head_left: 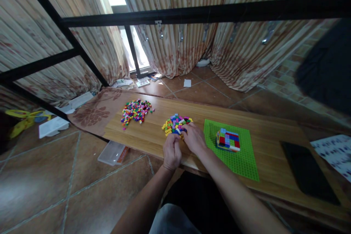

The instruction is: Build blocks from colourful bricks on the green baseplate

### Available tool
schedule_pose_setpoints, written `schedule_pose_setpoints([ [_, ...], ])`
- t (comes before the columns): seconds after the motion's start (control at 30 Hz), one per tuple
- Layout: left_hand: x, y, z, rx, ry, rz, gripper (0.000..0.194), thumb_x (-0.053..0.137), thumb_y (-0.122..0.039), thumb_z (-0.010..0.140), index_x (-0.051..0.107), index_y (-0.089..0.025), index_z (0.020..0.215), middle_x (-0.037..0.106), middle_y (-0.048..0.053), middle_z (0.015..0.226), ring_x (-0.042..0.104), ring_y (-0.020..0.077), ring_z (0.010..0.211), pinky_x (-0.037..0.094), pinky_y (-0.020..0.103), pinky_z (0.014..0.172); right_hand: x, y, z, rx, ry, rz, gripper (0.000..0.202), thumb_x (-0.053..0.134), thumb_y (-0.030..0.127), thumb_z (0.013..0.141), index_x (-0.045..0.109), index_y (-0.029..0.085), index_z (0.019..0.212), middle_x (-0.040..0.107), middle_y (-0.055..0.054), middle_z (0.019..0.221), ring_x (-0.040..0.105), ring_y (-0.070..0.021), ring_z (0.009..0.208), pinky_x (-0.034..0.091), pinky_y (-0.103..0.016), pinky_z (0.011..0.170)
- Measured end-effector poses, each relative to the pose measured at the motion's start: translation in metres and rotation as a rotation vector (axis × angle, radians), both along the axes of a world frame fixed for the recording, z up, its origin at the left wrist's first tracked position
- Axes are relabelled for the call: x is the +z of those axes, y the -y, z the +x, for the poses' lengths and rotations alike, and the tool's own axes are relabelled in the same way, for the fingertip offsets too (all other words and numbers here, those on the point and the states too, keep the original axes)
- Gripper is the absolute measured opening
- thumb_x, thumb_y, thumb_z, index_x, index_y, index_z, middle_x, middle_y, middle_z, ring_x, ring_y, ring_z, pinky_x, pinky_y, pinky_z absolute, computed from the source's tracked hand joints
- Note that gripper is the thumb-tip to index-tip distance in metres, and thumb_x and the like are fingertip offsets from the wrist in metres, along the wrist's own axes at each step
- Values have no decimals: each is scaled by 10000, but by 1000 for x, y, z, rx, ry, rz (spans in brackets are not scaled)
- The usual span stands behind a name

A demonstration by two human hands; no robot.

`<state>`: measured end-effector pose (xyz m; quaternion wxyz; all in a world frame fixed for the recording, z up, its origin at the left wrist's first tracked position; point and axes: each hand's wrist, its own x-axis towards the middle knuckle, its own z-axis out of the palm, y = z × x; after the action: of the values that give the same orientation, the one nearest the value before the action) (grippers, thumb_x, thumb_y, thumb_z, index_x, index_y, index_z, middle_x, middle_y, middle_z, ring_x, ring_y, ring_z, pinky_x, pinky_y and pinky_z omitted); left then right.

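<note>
A heap of colourful toy building bricks lies on the wooden board in front of me. At its near edge is my left hand, closed with the fingers curled in; whatever it may hold is hidden. My right hand reaches over the heap's right side, fingers bent down and pressed together among the bricks. Its fingertips are partly covered, so what they grip cannot be made out. To the right, a block-shaped build of red, blue, white and yellow bricks sits on a green studded baseplate.
A second pile of smaller mixed bricks is farther left on the wooden board. A dark flat tablet-like panel lies at the right. A clear plastic box is on the floor, and a black metal frame crosses ahead.
</note>
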<state>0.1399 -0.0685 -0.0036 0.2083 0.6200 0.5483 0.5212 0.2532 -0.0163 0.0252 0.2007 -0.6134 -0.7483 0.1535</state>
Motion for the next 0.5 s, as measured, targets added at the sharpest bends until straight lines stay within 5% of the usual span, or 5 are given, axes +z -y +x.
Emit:
schedule_pose_setpoints([
  [0.5, -2, -2, -1, -1, -7, -5, 208, 364, -213, 890, 564, -192, 833, 604, 28, 800, 569, 153, 761, 449, 261, 696, -5, -1, -2, -49, -51, 48, 147, 483, 175, 874, 628, 201, 886, 625, -49, 927, 569, -183, 901, 413, -283, 791],
])
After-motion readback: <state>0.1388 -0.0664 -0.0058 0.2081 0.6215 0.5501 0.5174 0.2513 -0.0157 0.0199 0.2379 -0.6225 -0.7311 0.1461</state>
